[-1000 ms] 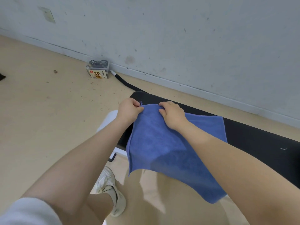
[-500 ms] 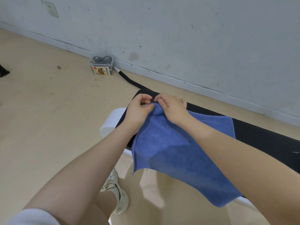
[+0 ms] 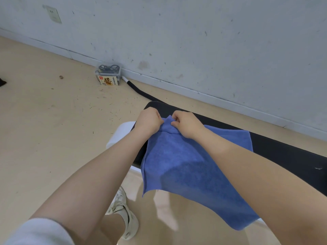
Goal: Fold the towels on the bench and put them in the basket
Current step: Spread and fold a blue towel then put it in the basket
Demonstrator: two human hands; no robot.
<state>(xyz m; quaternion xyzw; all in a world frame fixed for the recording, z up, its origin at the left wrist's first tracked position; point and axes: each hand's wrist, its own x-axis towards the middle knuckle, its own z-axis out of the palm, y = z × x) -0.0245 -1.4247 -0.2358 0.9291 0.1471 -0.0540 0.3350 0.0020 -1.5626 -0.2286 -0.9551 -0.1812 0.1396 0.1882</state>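
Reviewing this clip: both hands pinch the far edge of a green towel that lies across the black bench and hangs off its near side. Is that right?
Not quite: the towel is blue, not green, as the head view shows. The rest stands: the left hand and right hand pinch its far edge, and it lies across the black bench and hangs off the near side.

- Wall (image 3: 212, 41): pale grey-blue, scuffed and speckled with dark marks; a pale baseboard (image 3: 230, 105) runs along its foot.
- Wall plate (image 3: 53, 14): mounted upper left, possibly a socket; detail too blurred to confirm.
- Floor (image 3: 44, 129): beige, littered with small dark debris.
- Clear box (image 3: 108, 75): on floor against the wall, yellow label.
- Black hose (image 3: 139, 91): lying along the baseboard.
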